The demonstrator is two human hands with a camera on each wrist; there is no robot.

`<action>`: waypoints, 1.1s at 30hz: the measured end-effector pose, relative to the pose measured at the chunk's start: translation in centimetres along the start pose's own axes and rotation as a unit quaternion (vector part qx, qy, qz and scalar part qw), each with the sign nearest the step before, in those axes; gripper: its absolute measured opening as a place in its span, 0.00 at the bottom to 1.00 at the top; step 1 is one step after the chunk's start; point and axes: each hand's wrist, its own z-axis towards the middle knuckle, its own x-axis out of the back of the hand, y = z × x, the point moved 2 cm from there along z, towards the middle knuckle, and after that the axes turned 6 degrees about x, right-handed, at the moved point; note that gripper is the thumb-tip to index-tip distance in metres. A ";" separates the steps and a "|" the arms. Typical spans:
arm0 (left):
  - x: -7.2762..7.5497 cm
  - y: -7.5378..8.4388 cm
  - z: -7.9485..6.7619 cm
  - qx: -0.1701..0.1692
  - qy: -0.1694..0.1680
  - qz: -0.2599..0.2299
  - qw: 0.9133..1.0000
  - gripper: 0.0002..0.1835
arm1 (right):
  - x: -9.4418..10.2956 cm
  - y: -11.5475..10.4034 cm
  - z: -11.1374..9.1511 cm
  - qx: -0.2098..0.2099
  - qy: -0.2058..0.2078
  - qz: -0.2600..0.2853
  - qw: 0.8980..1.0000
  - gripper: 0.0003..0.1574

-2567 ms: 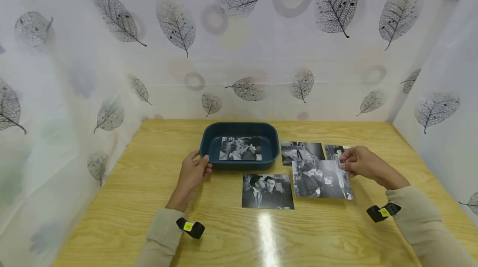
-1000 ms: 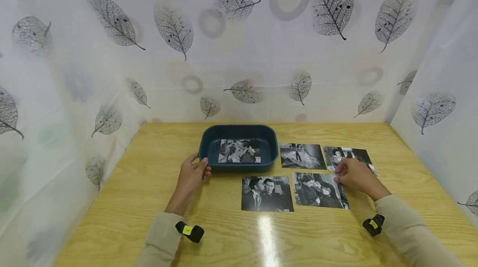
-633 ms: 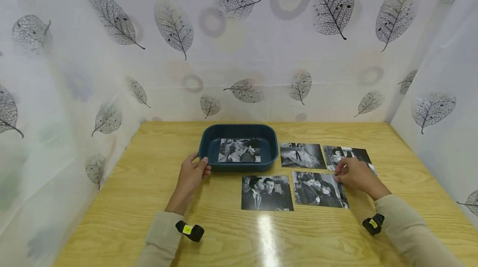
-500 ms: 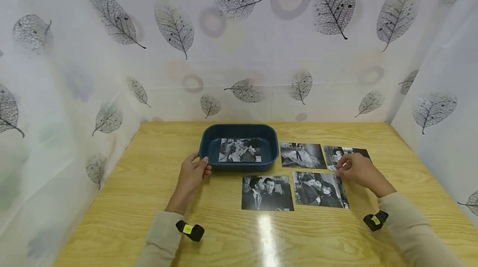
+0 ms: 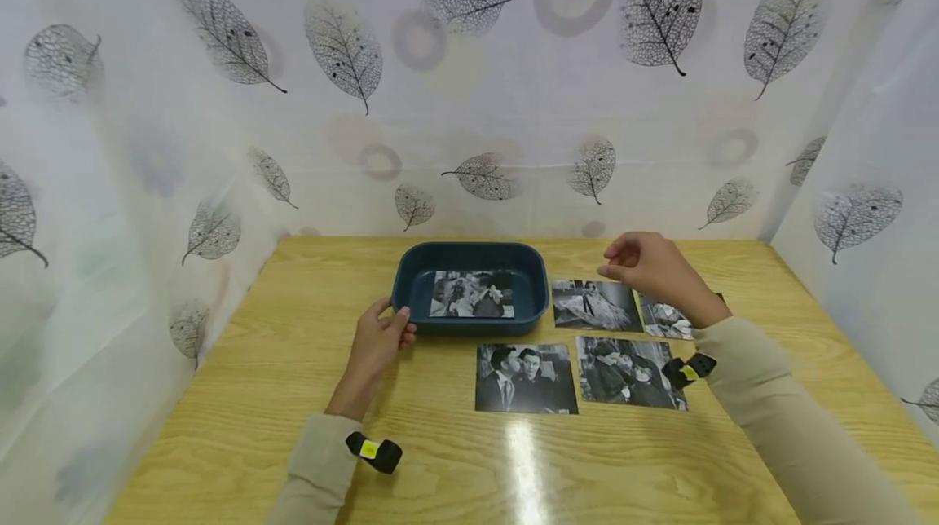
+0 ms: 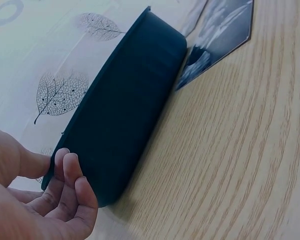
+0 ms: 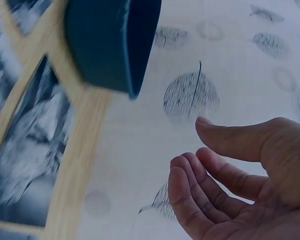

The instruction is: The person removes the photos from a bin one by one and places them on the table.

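Note:
My left hand [image 5: 376,350] grips the near-left corner of a dark blue plastic tray [image 5: 477,328]. In the left wrist view its fingers [image 6: 72,172] curl against the tray's outer wall. Inside the tray lies a black-and-white photo [image 5: 471,294]. My right hand [image 5: 653,268] hovers over the back row of photos, its fingers loosely curled around nothing; the right wrist view confirms the gap. Beneath it are a photo of a wide dress [image 5: 594,305] and a partly covered photo [image 5: 666,321]. In front lie a photo of a couple [image 5: 524,378] and another photo [image 5: 627,370].
The light wooden table [image 5: 293,288] ends at a white curtain [image 5: 499,117] printed with leaves, which also closes both sides. A bright reflection crosses the table's front middle. Each wrist wears a black band with a yellow label.
My right hand laid the photo it held in the front row, let go, and has since risen back and left over the rear photos. My left hand stays on the tray.

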 end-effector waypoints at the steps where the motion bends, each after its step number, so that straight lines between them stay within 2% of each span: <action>1: 0.0 0.0 0.0 0.000 -0.001 -0.002 1.000 0.26 | -0.3 -0.6 0.6 0.009 -0.003 0.003 1.000 0.17; 7: 0.1 0.0 0.0 0.001 -0.002 -0.001 1.000 0.26 | -3.4 -3.7 4.0 0.052 -0.033 0.001 0.998 0.21; 16: 0.0 0.1 0.0 -0.002 0.002 0.000 1.000 0.26 | -9.0 -5.8 7.8 0.064 -0.100 -0.053 0.992 0.34; 24: 0.0 0.0 0.1 -0.004 0.006 0.000 1.000 0.26 | -12.2 -6.0 9.7 0.042 -0.160 -0.098 0.981 0.37; 30: -0.1 -0.1 0.1 0.000 0.005 0.000 1.000 0.25 | -13.7 -5.6 10.5 0.017 -0.203 -0.104 0.973 0.31; 33: -0.1 -0.1 0.1 -0.002 0.004 0.001 1.000 0.25 | -14.4 -5.5 10.7 0.007 -0.210 -0.111 0.971 0.30</action>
